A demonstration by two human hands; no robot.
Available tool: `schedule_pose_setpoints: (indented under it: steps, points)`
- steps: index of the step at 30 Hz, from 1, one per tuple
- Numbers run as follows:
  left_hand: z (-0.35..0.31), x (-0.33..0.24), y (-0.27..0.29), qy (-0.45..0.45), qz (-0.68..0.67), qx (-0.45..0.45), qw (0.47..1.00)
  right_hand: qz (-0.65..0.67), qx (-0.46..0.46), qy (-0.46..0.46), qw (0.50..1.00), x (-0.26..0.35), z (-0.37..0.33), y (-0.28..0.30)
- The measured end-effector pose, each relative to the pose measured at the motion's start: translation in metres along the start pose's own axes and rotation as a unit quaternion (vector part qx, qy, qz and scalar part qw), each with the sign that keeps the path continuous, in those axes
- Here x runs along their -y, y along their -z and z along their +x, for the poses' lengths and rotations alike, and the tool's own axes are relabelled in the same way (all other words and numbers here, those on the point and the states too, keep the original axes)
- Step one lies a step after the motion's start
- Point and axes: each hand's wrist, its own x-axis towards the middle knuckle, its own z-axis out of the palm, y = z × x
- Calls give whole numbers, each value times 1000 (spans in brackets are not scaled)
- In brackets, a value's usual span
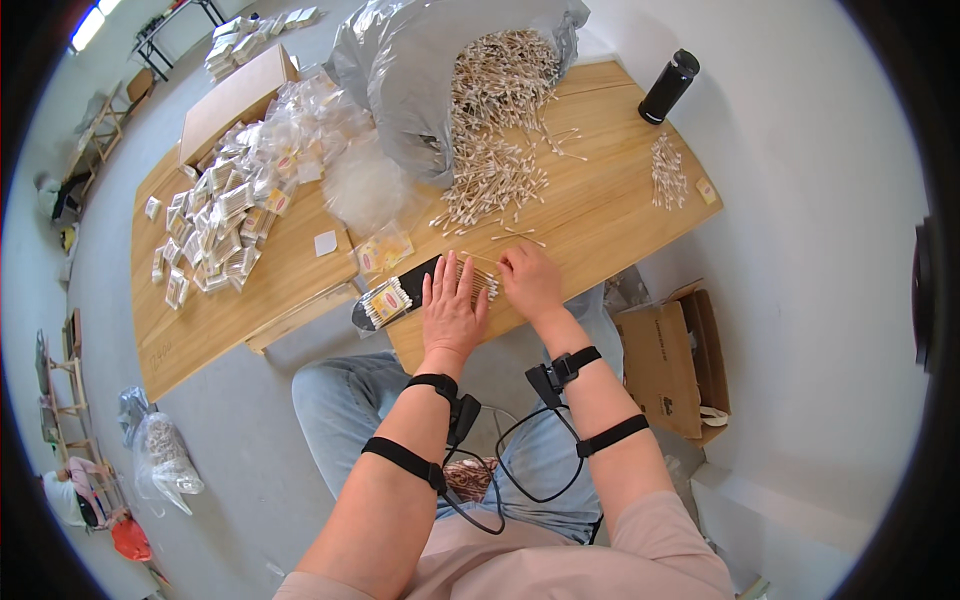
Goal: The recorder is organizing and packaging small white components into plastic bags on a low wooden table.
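Pkgs [215, 235] on tbl [215, 335] L, swab pile [495, 175] partly in bag [395, 80], bottle [669, 88] back R

Bright, diffuse light; blown-out strip [88, 30] upper left; sheen on grey bag [395, 90]; edges bent, rim black.

Torso: pale pink shirt [560, 572] with short sleeves. Legs: light blue jeans [345, 398]. Each forearm carries two flat black straps: a wrist strap [434, 382] and an upper strap [400, 458]. A small black box [463, 420] adjoins each wrist strap. Thin black cables [541, 500] form loose loops between the forearms.
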Motion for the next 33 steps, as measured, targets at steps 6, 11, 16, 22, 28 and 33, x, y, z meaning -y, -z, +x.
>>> schedule_pose_setpoints:
  steps: [6, 11, 16, 22, 28, 33]
  points:
    - [1, 0, -6, 3, -25, -13, 1000, 61, 11, -3, 998, 2, -4, 6]
    - [1, 9, -8, 7, -84, -49, 995, 50, -78, 34, 995, 15, -30, 3]
    - [3, 19, -5, 4, -120, -28, 992, -1, -70, 96, 993, 21, -38, 0]
    - [24, 30, 3, -55, -164, -17, 985, -69, -27, 87, 993, 18, -46, -1]
    - [30, 41, 11, -97, -139, 14, 985, -91, -28, 63, 993, 24, -47, -4]
    - [29, 42, 6, -76, -196, -51, 976, -79, -27, 46, 995, 30, -46, -5]
